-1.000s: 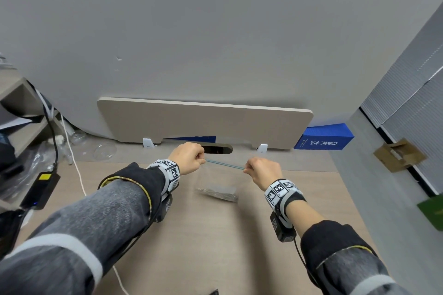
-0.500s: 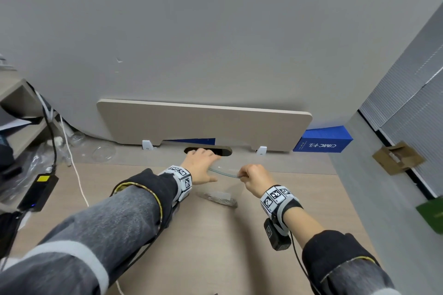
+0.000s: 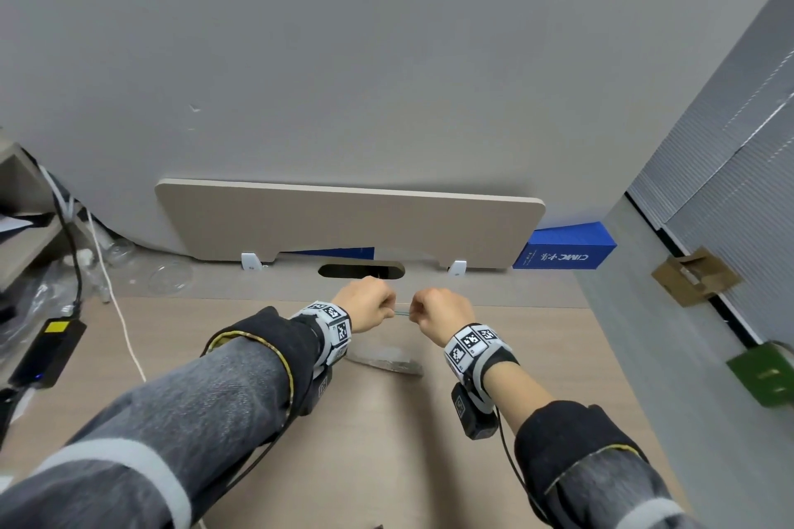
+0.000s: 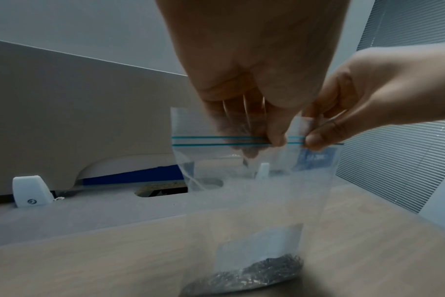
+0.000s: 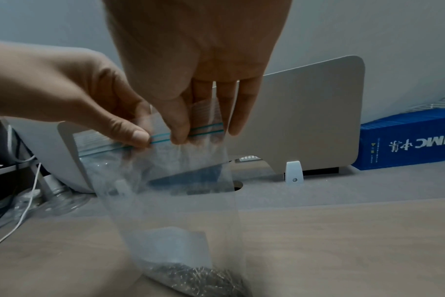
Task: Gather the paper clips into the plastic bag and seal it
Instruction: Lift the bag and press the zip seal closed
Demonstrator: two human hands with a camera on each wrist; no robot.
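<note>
A clear plastic bag (image 4: 254, 201) with two blue-green zip lines (image 4: 216, 140) hangs upright above the wooden desk. A heap of silver paper clips (image 4: 254, 273) lies in its bottom and rests on the desk; the same paper clips (image 5: 201, 279) show in the right wrist view and the bag's bottom (image 3: 386, 361) in the head view. My left hand (image 3: 369, 307) pinches the zip strip near its middle. My right hand (image 3: 438, 311) pinches the strip right beside it. In the right wrist view the bag (image 5: 175, 191) hangs between both hands.
A beige desk screen (image 3: 348, 228) stands behind the hands, with a cable slot (image 3: 361, 271) in the desk below it. A blue box (image 3: 563, 249) sits at the back right. Cables, a black adapter (image 3: 43, 350) and clear plastic lie at the left.
The two hands were spread to the bag's top corners; they have moved together toward the middle of the zip strip, now almost touching.
</note>
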